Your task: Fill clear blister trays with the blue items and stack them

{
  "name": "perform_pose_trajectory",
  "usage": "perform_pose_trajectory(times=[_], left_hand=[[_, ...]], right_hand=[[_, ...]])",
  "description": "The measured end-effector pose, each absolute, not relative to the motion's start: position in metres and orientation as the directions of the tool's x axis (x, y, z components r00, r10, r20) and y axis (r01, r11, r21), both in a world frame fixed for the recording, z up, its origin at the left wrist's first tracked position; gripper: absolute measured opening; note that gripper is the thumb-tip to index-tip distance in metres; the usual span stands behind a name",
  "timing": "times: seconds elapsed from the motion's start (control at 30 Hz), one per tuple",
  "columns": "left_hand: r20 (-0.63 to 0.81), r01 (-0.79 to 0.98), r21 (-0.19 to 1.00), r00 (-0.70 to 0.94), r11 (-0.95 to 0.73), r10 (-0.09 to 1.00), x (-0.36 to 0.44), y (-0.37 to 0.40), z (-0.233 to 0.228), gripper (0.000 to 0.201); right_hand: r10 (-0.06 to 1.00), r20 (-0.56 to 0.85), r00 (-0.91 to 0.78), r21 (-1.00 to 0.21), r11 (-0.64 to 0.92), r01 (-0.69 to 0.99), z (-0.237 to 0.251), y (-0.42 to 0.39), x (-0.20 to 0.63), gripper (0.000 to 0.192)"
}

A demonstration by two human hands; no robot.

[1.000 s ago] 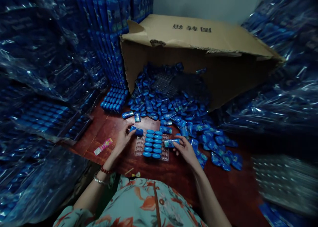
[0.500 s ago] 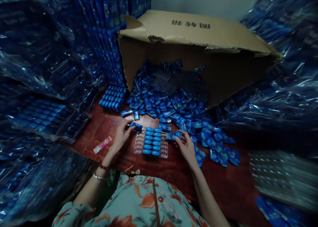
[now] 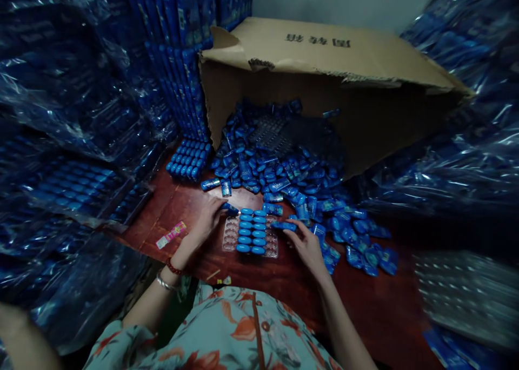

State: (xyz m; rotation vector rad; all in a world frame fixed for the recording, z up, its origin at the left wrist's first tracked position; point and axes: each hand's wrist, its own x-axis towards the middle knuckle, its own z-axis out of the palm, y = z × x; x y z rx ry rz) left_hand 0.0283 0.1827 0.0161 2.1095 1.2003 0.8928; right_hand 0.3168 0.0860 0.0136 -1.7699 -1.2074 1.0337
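A clear plastic tray point(image 3: 230, 235) lies on the reddish-brown table, with two columns of small glossy blue containers point(image 3: 251, 233) standing up in its middle. Its outer pockets at left and right hold nothing. My left hand point(image 3: 207, 221) pinches a small blue container point(image 3: 231, 208) by the tray's upper left corner; the fingers partly cover it. At the tray's right edge, my right hand point(image 3: 307, 244) grips another blue container point(image 3: 284, 226) between thumb and fingers. Just beyond the tray lies one more labelled container point(image 3: 272, 208).
Loose blue containers point(image 3: 279, 170) spill from a tipped cardboard box point(image 3: 344, 48). A filled block of containers point(image 3: 188, 158) stands at left, below tall blue stacks. Clear trays point(image 3: 466, 291) are piled at right. Another person's blurred arm point(image 3: 24, 332) shows at lower left.
The view has shifted slightly. My left hand has turned over its container near the tray, and the one in my right hand now lies level at the tray's edge. A blurred arm has appeared lower left.
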Motion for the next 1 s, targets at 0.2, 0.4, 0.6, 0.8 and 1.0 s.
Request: perform_pose_trajectory(times=[0.2, 0.4, 0.6, 0.8, 1.0], left_hand=[[0.142, 0.621, 0.571, 0.57, -0.537, 0.809, 0.037, 0.181, 0.03, 0.031], [0.051, 0.674, 0.491, 0.61, -0.551, 0.791, 0.041, 0.183, 0.041, 0.035], [0.007, 0.67, 0.463, 0.651, -0.58, 0.759, 0.044, 0.187, 0.049, 0.029], [-0.007, 0.624, 0.395, 0.736, -0.674, 0.677, 0.056, 0.185, 0.044, 0.023], [0.016, 0.597, 0.487, 0.723, -0.637, 0.69, 0.051, 0.187, 0.032, 0.026]], right_hand=[[0.95, 0.045, 0.309, -0.761, -0.168, 0.627, 0.02, 0.104, 0.312, 0.043], [0.998, 0.021, 0.065, -0.461, -0.048, 0.886, 0.021, 0.117, 0.307, 0.033], [0.982, -0.113, -0.151, -0.037, 0.148, 0.988, 0.042, 0.13, 0.298, 0.035], [0.946, -0.221, -0.236, 0.039, 0.25, 0.967, 0.059, 0.14, 0.283, 0.021], [0.952, -0.234, -0.195, 0.028, 0.207, 0.978, 0.059, 0.134, 0.277, 0.023]])
